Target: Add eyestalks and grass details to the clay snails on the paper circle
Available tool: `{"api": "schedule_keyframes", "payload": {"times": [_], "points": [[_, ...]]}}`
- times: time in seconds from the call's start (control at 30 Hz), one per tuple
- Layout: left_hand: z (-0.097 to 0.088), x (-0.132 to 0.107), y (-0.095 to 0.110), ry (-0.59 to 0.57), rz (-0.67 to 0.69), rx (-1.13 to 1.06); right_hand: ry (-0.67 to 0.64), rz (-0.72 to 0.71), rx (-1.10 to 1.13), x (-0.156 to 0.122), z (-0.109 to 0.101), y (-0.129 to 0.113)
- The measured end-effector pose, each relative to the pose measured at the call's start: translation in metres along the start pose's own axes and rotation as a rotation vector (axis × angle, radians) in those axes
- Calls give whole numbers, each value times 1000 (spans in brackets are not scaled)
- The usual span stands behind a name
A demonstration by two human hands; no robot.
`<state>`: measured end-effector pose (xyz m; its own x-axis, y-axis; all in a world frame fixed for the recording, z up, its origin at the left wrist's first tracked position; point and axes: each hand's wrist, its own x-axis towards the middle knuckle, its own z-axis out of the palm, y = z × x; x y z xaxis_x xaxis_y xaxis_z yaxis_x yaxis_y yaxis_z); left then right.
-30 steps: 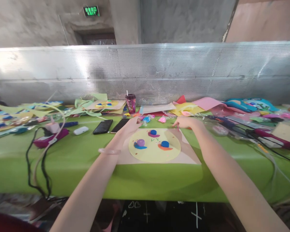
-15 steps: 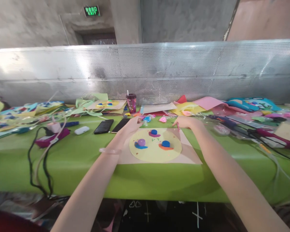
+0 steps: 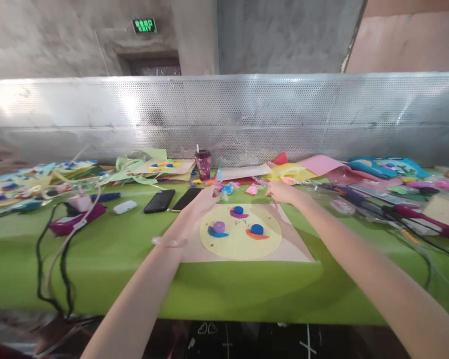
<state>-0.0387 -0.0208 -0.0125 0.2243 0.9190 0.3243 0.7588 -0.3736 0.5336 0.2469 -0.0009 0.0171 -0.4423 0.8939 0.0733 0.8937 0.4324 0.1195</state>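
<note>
Both arms reach forward over a pale sheet (image 3: 297, 249) with a yellow paper circle (image 3: 243, 247) on it. Three snail-like clay figures lie on the circle: a purple-and-blue one (image 3: 219, 228), a blue-and-purple one (image 3: 238, 211) and a blue-and-orange one (image 3: 257, 230). At the sheet's far left corner, my left hand (image 3: 208, 196) has its fingers drawn together beside a blue clay packet (image 3: 227, 189); what they hold is too small to make out. Near the far right corner, my right hand (image 3: 282, 192) pinches a small pink strip (image 3: 276, 204). A pink clay lump (image 3: 252, 190) sits between the hands.
Two dark phones (image 3: 159, 201) and a white case (image 3: 124, 207) lie to the left, near a magenta power strip (image 3: 78, 219) with cords. Behind stand a lidded cup (image 3: 203, 164) and coloured paper (image 3: 318, 165). Tools with cables (image 3: 415, 214) lie on the right.
The view has tilted up slightly, so the table sits lower in the picture. Both hands stay at the sheet's far corners, almost unmoved.
</note>
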Motion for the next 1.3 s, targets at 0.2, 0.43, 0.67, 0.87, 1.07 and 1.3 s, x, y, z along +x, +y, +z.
{"api": "schedule_keyframes", "payload": {"times": [0.2, 0.43, 0.67, 0.87, 1.07, 1.3], "points": [[5, 5, -5, 13, 11, 15, 225, -72, -42, -25, 28, 7], [6, 4, -13, 22, 24, 5, 263, -70, 13, -31, 35, 11], [5, 6, -8, 2, 20, 3, 276, -73, 33, -32, 34, 11], [5, 6, -7, -14, -4, -6, 263, -110, 51, -31, 37, 10], [5, 5, -10, -8, 20, 8, 316, -92, 78, -31, 36, 11], [4, 5, -9, -14, 44, 41, 374, -80, 123, -32, 33, 10]]}}
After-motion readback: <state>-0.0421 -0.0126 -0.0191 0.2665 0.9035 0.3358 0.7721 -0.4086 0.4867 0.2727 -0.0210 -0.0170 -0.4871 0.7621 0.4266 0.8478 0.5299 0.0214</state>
